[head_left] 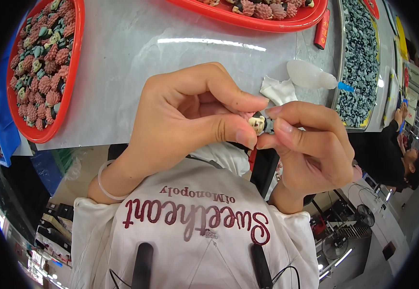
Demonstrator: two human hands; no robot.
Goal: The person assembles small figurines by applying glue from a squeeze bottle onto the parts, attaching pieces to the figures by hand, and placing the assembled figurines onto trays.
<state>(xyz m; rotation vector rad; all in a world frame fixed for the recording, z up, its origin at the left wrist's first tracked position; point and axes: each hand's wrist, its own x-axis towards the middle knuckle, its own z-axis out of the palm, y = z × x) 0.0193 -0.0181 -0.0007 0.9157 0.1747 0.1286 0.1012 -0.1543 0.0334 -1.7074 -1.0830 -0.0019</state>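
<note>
Between my two hands is a small doll figurine (pixel 256 123) with a pale face, dark and pink hair and a grey part below the head. My left hand (pixel 185 108) pinches its pink hair side between thumb and forefinger. From the other side, my right hand (pixel 318 142) grips the grey end (pixel 269 126) with thumb and fingertips. The fingers partly cover the figurine, so I cannot tell whether the head and grey part are joined. Just beyond my right hand are a crumpled white cloth (pixel 278 90) and a translucent squeeze bottle (pixel 310 74) with a blue tip, lying on its side.
A red basin (pixel 78 62) of pink-haired figurines stands at the left of the grey table (pixel 123 48). Another red basin (pixel 267 25) is at the far side, beside a red cylinder (pixel 321 33). On the right lies a metal tray (pixel 337 53) of small grey parts. A co-worker (pixel 387 154) is farther right.
</note>
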